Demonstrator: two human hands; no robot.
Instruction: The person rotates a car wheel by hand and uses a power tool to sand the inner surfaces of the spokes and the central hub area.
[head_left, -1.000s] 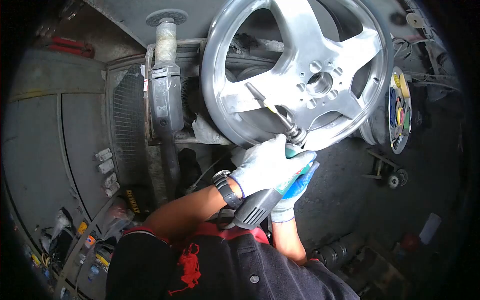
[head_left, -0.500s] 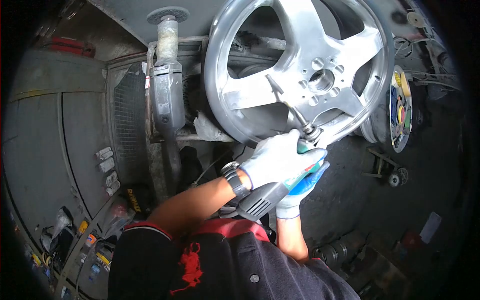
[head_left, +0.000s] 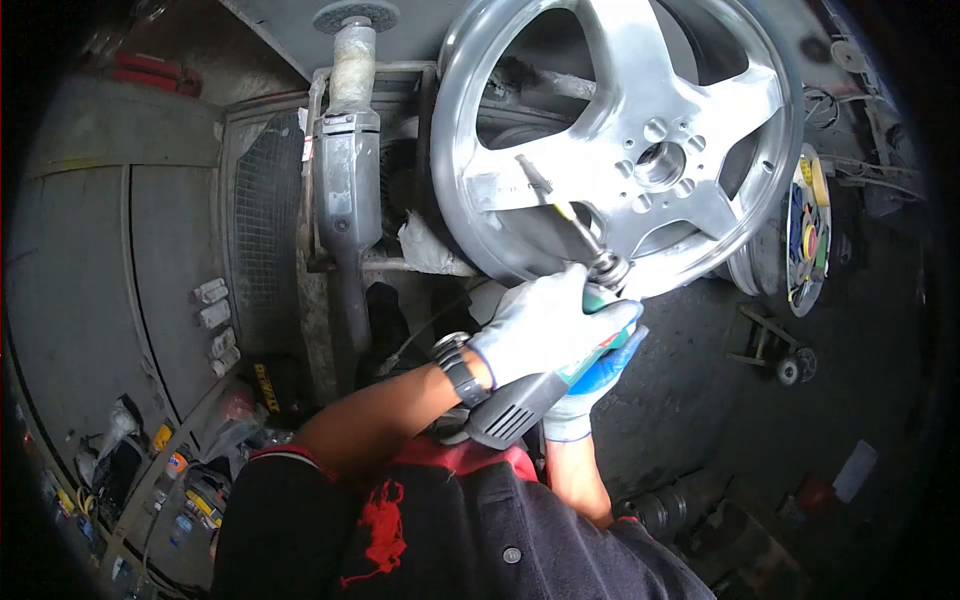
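A polished five-spoke alloy wheel (head_left: 628, 75) fills the upper middle of the view, its bare metal shining. My gloved left hand (head_left: 535, 325), a watch at its wrist, wraps over the front of a grey and green power grinder (head_left: 515, 408). From below, my right hand (head_left: 603, 378), in a blue-palmed glove, holds the same tool with its fingers along the side. A long thin shaft (head_left: 578, 225) runs from the grinder's head through a window of the wheel. Its narrow tip (head_left: 533, 174) overlaps the left spoke, close to the rim.
A larger grey grinder (head_left: 345, 180) with a round disc stands upright on a metal frame (head_left: 400, 264) left of the wheel. Right of the wheel, another rim (head_left: 808, 230) holds assorted small items. A small wheeled stand (head_left: 762, 335) is on the dark floor. Tools and bottles clutter the lower left.
The grinder's tip has moved outward along the left spoke, away from the hub. Both hands shifted with the tool, still holding it. The whole view has slid slightly, wheel toward the right.
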